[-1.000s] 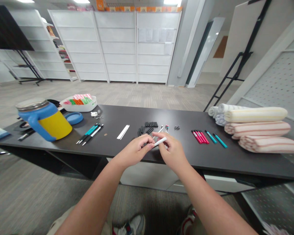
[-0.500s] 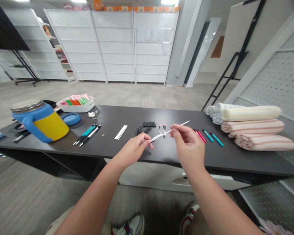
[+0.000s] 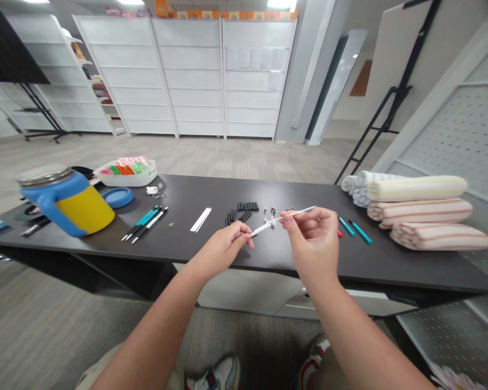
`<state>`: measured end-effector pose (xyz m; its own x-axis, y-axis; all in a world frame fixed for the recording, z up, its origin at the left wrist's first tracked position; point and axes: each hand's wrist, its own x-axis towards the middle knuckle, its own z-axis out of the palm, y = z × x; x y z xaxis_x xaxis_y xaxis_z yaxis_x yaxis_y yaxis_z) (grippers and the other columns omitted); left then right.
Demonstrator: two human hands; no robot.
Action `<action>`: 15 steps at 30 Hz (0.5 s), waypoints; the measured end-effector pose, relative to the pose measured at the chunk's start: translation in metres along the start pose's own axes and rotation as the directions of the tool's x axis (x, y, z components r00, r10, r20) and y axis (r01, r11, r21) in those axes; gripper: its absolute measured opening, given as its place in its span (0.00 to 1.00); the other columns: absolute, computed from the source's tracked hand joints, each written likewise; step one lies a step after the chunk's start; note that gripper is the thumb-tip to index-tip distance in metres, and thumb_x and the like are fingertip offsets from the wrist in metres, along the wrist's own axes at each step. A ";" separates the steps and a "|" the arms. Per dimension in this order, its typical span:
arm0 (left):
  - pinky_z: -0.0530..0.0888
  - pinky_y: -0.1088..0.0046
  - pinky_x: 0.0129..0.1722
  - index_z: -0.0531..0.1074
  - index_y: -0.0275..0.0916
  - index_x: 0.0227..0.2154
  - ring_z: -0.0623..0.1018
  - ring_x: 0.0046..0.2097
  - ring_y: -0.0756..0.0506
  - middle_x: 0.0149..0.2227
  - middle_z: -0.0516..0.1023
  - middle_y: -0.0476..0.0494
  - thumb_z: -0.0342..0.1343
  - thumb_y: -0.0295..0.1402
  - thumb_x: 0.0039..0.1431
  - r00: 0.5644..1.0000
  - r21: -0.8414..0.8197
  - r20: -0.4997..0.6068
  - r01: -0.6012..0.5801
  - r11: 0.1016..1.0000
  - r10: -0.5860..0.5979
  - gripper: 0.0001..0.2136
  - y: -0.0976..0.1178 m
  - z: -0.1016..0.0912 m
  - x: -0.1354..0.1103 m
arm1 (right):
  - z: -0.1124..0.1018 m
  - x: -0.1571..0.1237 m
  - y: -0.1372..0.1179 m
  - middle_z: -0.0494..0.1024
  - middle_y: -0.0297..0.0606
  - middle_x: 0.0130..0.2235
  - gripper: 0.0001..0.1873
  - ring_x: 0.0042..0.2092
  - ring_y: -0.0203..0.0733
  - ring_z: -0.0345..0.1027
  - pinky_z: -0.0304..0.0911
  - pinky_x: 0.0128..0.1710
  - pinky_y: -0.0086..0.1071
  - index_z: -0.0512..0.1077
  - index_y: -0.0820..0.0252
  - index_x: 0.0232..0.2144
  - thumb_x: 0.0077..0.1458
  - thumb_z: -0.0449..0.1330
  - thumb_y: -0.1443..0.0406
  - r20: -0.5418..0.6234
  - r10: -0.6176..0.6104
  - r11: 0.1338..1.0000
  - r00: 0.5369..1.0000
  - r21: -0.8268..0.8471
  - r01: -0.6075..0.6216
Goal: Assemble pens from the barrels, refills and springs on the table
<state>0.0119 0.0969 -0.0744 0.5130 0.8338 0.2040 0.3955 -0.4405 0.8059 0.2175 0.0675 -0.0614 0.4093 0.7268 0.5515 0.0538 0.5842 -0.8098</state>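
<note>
My left hand [image 3: 223,246] is closed around a white pen barrel [image 3: 262,228], held over the front edge of the black table [image 3: 390,265]. My right hand [image 3: 315,235] pinches a thin white refill [image 3: 303,210] whose near end meets the barrel's tip. Behind my hands on the table lie several black pen grips [image 3: 244,211], small pen tips and springs [image 3: 270,211], a row of white refills [image 3: 201,219], and assembled pens: teal, black and white ones [image 3: 146,222] to the left, red and teal ones [image 3: 352,226] to the right.
A yellow jug with a blue handle and lid [image 3: 67,200] stands at the left, with a blue disc [image 3: 117,196] and a white tray of coloured items [image 3: 126,170] behind it. Rolled striped towels [image 3: 418,208] are stacked at the right. White shelving stands across the room.
My right hand drew the thin refill out to the right of the barrel, then brought it back so its end meets the barrel tip. The left hand stayed put.
</note>
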 end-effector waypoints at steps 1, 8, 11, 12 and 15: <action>0.66 0.71 0.39 0.69 0.42 0.45 0.77 0.39 0.47 0.41 0.83 0.51 0.46 0.37 0.76 1.000 -0.001 -0.001 -0.002 1.000 0.002 0.08 0.000 0.000 0.000 | 0.000 0.001 -0.002 0.80 0.33 0.37 0.22 0.43 0.45 0.82 0.76 0.45 0.40 0.61 0.51 0.42 0.58 0.72 0.60 -0.030 -0.018 1.000 0.999 -0.009 0.017; 0.67 0.70 0.39 0.70 0.42 0.45 0.77 0.39 0.46 0.41 0.83 0.50 0.46 0.37 0.76 1.000 -0.003 0.009 -0.007 1.000 0.007 0.09 0.000 -0.001 0.000 | -0.003 -0.001 0.004 0.83 0.34 0.37 0.22 0.43 0.46 0.82 0.76 0.47 0.43 0.62 0.50 0.45 0.58 0.72 0.59 0.073 0.048 0.999 0.996 -0.029 -0.046; 0.67 0.70 0.39 0.69 0.42 0.45 0.77 0.39 0.47 0.41 0.83 0.50 0.46 0.37 0.76 1.000 -0.005 0.002 -0.016 1.000 0.016 0.08 -0.001 0.000 0.000 | -0.007 -0.002 0.012 0.85 0.38 0.39 0.20 0.44 0.47 0.82 0.75 0.49 0.44 0.67 0.52 0.46 0.58 0.71 0.57 0.232 0.155 0.988 0.960 -0.062 -0.145; 0.67 0.70 0.39 0.69 0.42 0.45 0.77 0.39 0.47 0.41 0.83 0.50 0.46 0.37 0.76 1.000 -0.003 -0.003 -0.016 1.000 0.016 0.08 -0.002 0.000 0.000 | -0.008 -0.001 0.014 0.85 0.41 0.41 0.19 0.44 0.47 0.81 0.75 0.49 0.44 0.69 0.53 0.46 0.59 0.71 0.56 0.277 0.184 0.982 0.943 -0.083 -0.167; 0.67 0.70 0.39 0.69 0.42 0.45 0.78 0.39 0.46 0.41 0.83 0.50 0.46 0.37 0.76 1.000 0.005 -0.016 -0.009 1.000 0.009 0.08 -0.003 0.000 0.000 | -0.012 0.003 0.016 0.84 0.44 0.46 0.17 0.45 0.47 0.80 0.74 0.46 0.41 0.75 0.54 0.46 0.59 0.69 0.54 0.322 0.212 0.976 0.923 -0.125 -0.181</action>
<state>0.0112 0.0982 -0.0768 0.5044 0.8350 0.2201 0.3944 -0.4496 0.8014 0.2306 0.0747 -0.0745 0.0953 0.9108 0.4017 0.0921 0.3937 -0.9146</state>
